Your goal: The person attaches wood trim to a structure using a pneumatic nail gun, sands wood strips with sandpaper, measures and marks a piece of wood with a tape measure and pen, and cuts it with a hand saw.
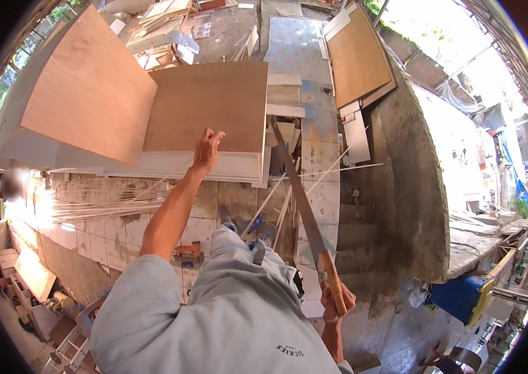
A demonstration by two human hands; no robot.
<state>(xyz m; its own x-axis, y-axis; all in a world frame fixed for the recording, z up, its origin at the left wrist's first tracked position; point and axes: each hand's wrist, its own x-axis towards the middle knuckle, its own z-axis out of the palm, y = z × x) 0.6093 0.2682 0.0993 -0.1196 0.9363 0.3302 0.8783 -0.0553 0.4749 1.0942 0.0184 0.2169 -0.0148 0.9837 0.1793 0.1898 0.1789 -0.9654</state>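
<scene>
My right hand [337, 303] is wrapped round the wooden handle of a handsaw [304, 202], low at my right side. Its long blade slants up and away, the tip close to the right end of a wood-faced cabinet [214, 100]. Over the front part of the cabinet's brown top is my left hand [206, 151], its fingers curled together. Whatever they pinch, if anything, is too small to make out. On the left of that top, a pale plywood-faced box or panel [89, 87] stands upright.
Thin white strips [114, 202] lie across the floor before the cabinet. An orange tool [188, 251] lies by my feet. To the right, concrete steps [357, 249] run beside a low wall [413, 187]. Boards [357, 56] lean at the far right; a blue bin [460, 300] is lower right.
</scene>
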